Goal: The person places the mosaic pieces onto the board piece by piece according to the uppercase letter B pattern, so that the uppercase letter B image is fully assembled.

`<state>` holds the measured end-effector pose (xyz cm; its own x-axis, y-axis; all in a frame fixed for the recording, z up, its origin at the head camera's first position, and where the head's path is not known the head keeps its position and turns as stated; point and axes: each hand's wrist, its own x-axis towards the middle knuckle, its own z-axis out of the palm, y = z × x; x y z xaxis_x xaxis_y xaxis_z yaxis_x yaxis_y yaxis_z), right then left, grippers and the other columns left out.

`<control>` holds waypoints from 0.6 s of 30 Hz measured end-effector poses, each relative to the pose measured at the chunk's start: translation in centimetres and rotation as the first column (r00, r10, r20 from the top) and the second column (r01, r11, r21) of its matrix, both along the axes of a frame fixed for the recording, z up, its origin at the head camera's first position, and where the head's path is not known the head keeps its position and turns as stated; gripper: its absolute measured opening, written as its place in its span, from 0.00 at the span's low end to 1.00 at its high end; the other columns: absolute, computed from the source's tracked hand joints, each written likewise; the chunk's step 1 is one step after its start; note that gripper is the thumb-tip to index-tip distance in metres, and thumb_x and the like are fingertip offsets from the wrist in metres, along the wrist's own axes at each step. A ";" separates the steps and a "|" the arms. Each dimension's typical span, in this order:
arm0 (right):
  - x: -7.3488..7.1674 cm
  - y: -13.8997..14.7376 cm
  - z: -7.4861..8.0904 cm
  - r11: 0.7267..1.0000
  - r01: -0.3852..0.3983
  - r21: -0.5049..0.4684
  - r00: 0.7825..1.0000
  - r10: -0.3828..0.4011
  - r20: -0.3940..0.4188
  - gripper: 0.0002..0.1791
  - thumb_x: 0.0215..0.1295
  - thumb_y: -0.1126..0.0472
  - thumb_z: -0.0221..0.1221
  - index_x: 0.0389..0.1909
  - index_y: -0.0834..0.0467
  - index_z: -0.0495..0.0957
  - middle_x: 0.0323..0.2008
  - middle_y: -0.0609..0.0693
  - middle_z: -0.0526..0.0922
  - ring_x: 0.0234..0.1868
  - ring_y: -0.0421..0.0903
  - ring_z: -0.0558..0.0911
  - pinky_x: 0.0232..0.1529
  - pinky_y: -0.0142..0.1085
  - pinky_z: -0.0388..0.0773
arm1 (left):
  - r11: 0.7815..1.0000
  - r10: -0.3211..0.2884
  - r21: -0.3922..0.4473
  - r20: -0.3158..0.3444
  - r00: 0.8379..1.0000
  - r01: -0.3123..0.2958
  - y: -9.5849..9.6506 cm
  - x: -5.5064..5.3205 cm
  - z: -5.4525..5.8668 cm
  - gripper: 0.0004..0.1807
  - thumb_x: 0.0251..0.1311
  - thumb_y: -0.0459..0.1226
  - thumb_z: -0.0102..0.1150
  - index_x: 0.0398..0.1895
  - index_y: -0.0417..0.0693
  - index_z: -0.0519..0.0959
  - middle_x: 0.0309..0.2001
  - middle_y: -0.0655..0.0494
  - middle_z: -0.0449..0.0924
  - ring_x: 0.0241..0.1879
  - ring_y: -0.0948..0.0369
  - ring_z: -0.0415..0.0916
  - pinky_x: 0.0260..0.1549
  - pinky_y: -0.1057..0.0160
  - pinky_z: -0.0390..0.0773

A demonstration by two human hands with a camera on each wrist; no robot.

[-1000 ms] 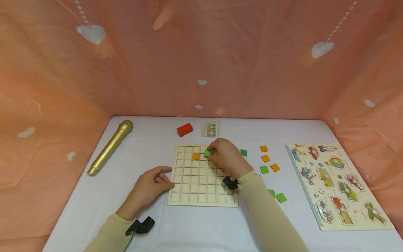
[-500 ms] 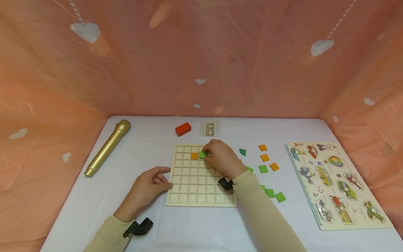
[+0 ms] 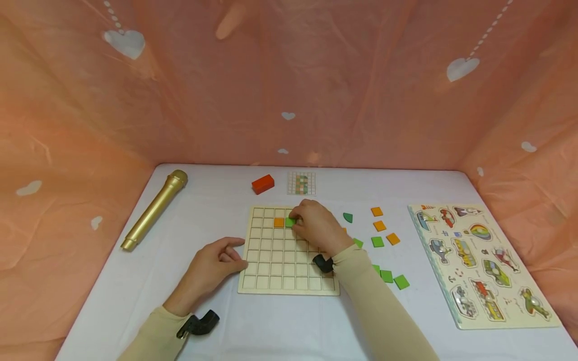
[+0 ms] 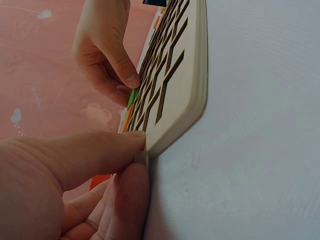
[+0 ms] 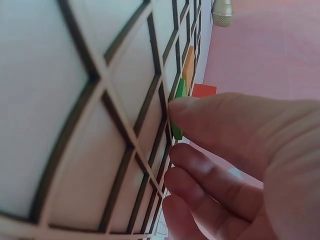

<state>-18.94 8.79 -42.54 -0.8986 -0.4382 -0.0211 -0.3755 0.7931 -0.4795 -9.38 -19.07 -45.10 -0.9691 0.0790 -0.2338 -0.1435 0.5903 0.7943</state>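
Observation:
A pale wooden grid board (image 3: 271, 255) lies on the white table. My left hand (image 3: 209, 271) touches its left edge with thumb and index finger, set apart along the rim; in the left wrist view the thumb (image 4: 107, 152) meets the board's side. My right hand (image 3: 318, 225) pinches a green square tile (image 3: 289, 222) over a cell in the second row. That tile is immediately right of an orange tile (image 3: 279, 222) lying in the grid. In the right wrist view the thumb (image 5: 200, 110) covers part of the green tile, which appears slightly tilted.
Right of the board lie several orange tiles (image 3: 380, 226), several green tiles (image 3: 401, 282) and a dark green rounded piece (image 3: 347, 217). A red block (image 3: 263, 184) and a pattern card (image 3: 301, 183) sit behind. A gold microphone (image 3: 155, 208) lies left, a picture puzzle (image 3: 483, 265) right.
The green tile in my right hand has moved left and slightly down, up beside the orange tile. My left hand stays at the board's edge.

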 end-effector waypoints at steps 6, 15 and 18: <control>0.0 -0.1 0.1 1.000 -0.004 0.023 1.000 0.004 -0.017 0.12 0.69 0.64 0.69 0.51 0.57 0.91 0.47 0.50 0.87 0.50 0.48 0.83 0.57 0.44 0.83 | 1.000 -0.007 -0.010 -0.007 1.000 0.007 0.0 -0.1 0.1 0.30 0.61 0.39 0.78 0.67 0.47 0.82 0.37 0.57 0.85 0.34 0.63 0.81 0.40 0.64 0.75; 0.1 0.0 0.3 1.000 -0.007 0.021 1.000 0.007 -0.004 0.12 0.69 0.62 0.69 0.52 0.57 0.91 0.48 0.50 0.87 0.50 0.48 0.83 0.57 0.44 0.83 | 1.000 -0.010 -0.015 -0.007 1.000 0.010 0.1 -0.1 0.2 0.30 0.61 0.39 0.78 0.67 0.47 0.82 0.37 0.57 0.86 0.34 0.63 0.82 0.42 0.63 0.75; 0.1 0.1 0.3 1.000 -0.012 0.025 1.000 0.012 -0.001 0.12 0.70 0.62 0.68 0.52 0.57 0.90 0.48 0.50 0.87 0.51 0.48 0.83 0.58 0.44 0.83 | 1.000 -0.007 -0.017 -0.006 1.000 0.007 0.1 0.0 0.2 0.30 0.61 0.39 0.78 0.67 0.47 0.82 0.37 0.57 0.86 0.34 0.63 0.82 0.42 0.63 0.75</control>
